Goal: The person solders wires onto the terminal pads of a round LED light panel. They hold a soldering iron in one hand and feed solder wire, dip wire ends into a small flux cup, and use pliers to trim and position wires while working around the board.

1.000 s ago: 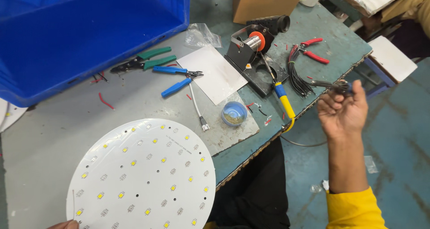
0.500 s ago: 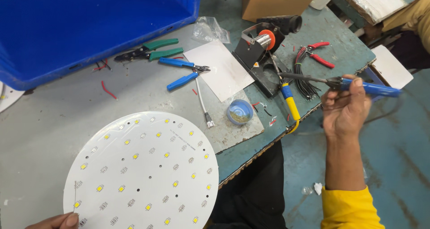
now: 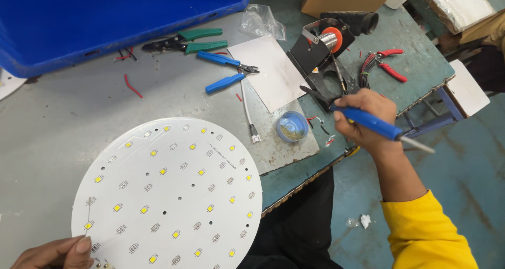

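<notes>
Left hand at near edge of worktop: grip pinched on thin wire, fingertips touching rim of round white LED board. Board flat, many small yellow chips, plain holes between.

Right hand at right edge: grip closed around blue-handled soldering iron.

Small blue tin: brownish paste inside.

Cutters: 1 blue, 1 green, 1 red.

Blue crate, far-left corner; contents hidden.
</notes>
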The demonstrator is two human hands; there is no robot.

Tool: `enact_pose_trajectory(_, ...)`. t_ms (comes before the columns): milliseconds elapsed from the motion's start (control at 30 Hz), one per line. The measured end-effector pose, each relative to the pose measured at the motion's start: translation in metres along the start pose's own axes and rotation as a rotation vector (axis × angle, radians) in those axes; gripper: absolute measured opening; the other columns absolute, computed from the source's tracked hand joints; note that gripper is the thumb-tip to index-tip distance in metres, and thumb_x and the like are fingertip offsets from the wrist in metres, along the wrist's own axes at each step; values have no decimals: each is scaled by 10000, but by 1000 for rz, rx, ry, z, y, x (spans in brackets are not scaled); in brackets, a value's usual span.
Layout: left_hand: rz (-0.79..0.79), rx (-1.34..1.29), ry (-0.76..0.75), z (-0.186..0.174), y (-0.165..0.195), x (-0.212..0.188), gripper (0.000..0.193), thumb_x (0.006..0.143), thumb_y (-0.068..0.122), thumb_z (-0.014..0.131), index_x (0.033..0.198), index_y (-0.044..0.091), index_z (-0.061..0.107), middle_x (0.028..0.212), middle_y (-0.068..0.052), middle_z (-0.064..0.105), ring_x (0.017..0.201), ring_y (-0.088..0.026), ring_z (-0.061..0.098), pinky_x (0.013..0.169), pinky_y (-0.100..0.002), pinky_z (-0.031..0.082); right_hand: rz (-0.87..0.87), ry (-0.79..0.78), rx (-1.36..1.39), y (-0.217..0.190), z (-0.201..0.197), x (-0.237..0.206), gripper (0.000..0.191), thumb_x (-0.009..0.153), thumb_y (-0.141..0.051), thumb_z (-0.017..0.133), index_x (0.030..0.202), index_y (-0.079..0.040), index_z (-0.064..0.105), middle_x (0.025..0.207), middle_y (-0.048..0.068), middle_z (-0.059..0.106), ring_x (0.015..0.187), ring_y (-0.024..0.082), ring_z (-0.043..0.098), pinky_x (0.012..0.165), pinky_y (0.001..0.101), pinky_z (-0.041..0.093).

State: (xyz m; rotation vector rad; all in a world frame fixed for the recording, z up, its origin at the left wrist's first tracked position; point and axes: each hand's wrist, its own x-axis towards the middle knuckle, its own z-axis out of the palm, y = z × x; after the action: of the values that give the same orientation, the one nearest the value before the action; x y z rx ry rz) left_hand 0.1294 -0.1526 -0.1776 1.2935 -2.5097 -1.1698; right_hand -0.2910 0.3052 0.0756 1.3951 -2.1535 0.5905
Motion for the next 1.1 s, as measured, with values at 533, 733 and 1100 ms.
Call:
enact_pose_trajectory(533,64,42,-1,-1,13,-17,428,964,340,694,1023,-74,782,760,-246,764,794,-327,795,752,-449,656,-162,-77,-59,3,9,5,208,876,-74,789,1010,-35,635,809,90,635,669,252,591,626,364,494)
enact_pose_trajectory(733,-33,64,-85,-5,19,-15,444,971,349,720,1023,-88,772,754,-274,772,733,-341,808,717,-450,664,-151,-88,-79,4,9,7,213,866,-67,795,1010,-43,639,815,86,639,672,252,592,638,367,502)
enact_pose_trajectory(1100,7,10,-9,-4,28,-25,420,964,306,699,1016,-106,759,792,-279,747,743,-347,789,734,-452,648,49,-19,-46,20,2,-19,206,884,-94,801,1028,-37,664,794,83,602,672,213,586,603,317,472)
